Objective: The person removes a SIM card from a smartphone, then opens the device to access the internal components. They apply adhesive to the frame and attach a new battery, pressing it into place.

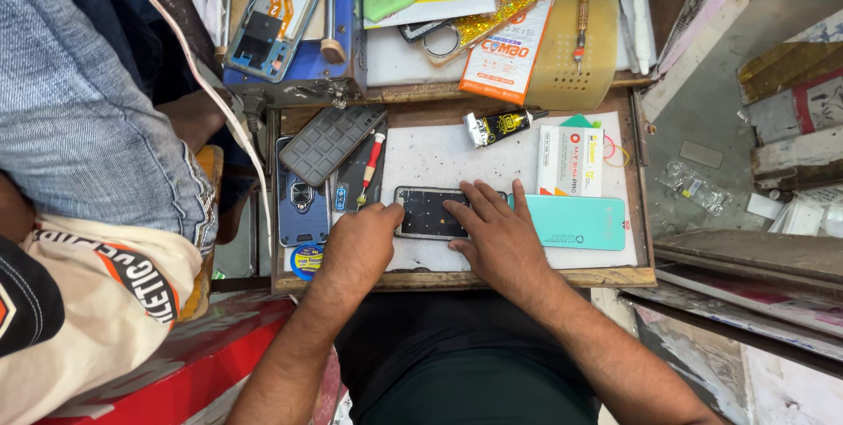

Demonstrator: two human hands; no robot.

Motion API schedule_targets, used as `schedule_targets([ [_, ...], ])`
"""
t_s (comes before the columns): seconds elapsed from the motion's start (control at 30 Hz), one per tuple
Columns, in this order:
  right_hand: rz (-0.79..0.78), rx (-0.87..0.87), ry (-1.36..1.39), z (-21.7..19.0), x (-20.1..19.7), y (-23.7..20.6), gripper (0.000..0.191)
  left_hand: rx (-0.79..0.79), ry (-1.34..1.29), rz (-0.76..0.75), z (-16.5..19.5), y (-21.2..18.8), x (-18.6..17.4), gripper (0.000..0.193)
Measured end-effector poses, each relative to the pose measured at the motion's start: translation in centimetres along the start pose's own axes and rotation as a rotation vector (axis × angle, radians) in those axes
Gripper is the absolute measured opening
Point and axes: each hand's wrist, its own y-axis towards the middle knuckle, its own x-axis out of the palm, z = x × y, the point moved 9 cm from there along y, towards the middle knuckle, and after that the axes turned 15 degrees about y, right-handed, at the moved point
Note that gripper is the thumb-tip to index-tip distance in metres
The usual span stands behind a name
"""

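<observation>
Mid-frame, one white surface carries your work. Your two hands press one dark phone at its lower centre: left hand loosely curled at its left end, right hand spread flat, gripping nothing. One teal case lies right, one red screwdriver left.

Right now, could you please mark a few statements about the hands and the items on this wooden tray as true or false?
1. Both hands, left hand and right hand, rest on the dark flat phone. True.
2. The mint-green rectangular phone case lies left of the phone. False: it lies to its right.
3. The red-handled screwdriver lies on the dark grey phone cover. True.
4. The black-and-yellow glue tube is in the right hand. False: it lies apart, further up the white work mat.
</observation>
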Motion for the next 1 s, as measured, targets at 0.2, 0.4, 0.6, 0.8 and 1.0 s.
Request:
schedule_targets([
  [0.2,0.008,-0.006,-0.002,0.0,0.0,-0.1,0.062,0.000,-0.026,0.012,-0.2,-0.1,-0.1,0.020],
  [0.4,-0.005,0.014,-0.009,-0.1,-0.2,0.0,0.062,0.013,0.078,-0.049,0.6,0.0,0.3,0.016],
  [0.6,0.001,0.021,-0.012,-0.1,0.1,-0.1,0.062,0.045,0.039,-0.074,0.7,0.0,0.4,0.014],
  [0.8,0.002,0.014,-0.024,0.0,0.1,-0.1,0.061,0.047,-0.069,-0.077,0.8,0.0,0.4,0.016],
  [1.0,0.028,-0.010,0.008,-0.3,-0.3,-0.1,0.061,0.014,0.046,-0.083,1.3,-0.1,0.2,0.014],
])
